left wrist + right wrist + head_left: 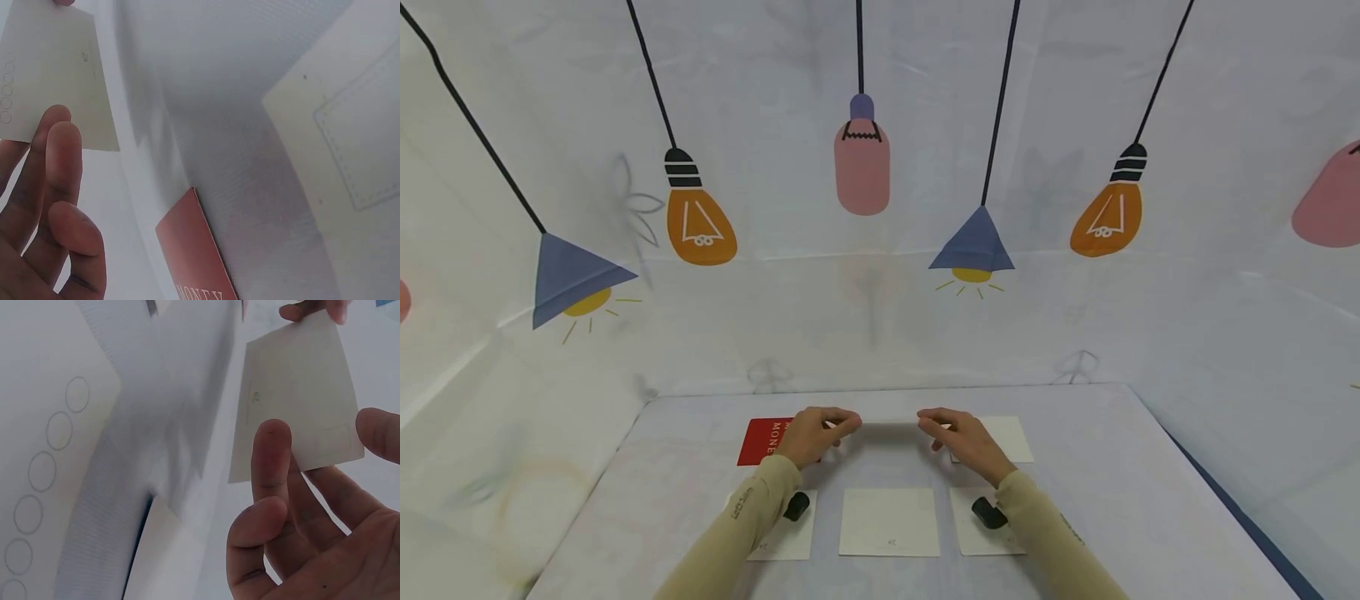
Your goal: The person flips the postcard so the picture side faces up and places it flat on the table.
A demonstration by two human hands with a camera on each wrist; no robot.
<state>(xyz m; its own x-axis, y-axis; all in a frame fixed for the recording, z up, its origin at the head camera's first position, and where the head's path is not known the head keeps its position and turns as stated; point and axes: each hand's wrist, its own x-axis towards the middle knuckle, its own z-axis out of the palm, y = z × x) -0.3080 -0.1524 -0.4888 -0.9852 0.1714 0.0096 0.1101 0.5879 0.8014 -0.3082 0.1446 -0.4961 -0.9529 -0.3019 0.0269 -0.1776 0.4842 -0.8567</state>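
Note:
A cream postcard [889,423] is held up between both hands, seen nearly edge-on in the head view. My left hand [818,433] pinches its left end, and my right hand [958,437] pinches the right end. In the left wrist view, the postcard [75,81] shows a row of printed circles along one edge. The right wrist view shows a small green mark on the postcard [294,394], with the thumb [380,434] at one edge and the fingers below. Beneath the left hand lies a red card [763,442] lettered MONEY, partly hidden. Another cream card [1011,437] lies beside the right hand.
Three cream cards lie in a nearer row: a left one [790,537] and a right one [977,529] partly under the sleeves, and a middle one [889,522] fully visible. They lie on a white-covered table [1090,467]. Behind hangs a white cloth [797,317] printed with lamps.

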